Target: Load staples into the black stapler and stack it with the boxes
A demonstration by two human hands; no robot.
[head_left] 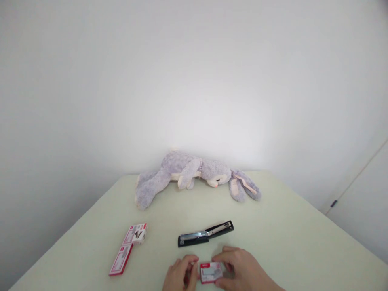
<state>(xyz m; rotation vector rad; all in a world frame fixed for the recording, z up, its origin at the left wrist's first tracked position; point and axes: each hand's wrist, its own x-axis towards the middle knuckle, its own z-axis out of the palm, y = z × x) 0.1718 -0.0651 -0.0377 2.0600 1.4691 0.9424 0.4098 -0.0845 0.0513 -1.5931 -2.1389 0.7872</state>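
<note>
Plain white wall behind, pale green table (273, 226) filling the lower frame. Biggest item: grey plush rabbit (194, 171) lying on its side at the far edge. Mid-table, a black stapler (205, 234) lies swung open flat, metal staple track exposed and looking unloaded. Left of it, well apart, an opened red-and-white staple box (129, 248), sleeve and tray splayed. At the near edge both hands hold a second small staple box (211, 272) just above the table: left hand (180, 277) pinches its left end, right hand (242, 273) curls fingers over the right end. Step reads as opening this box; next likely needs sliding the tray out while gripping the sleeve.
</note>
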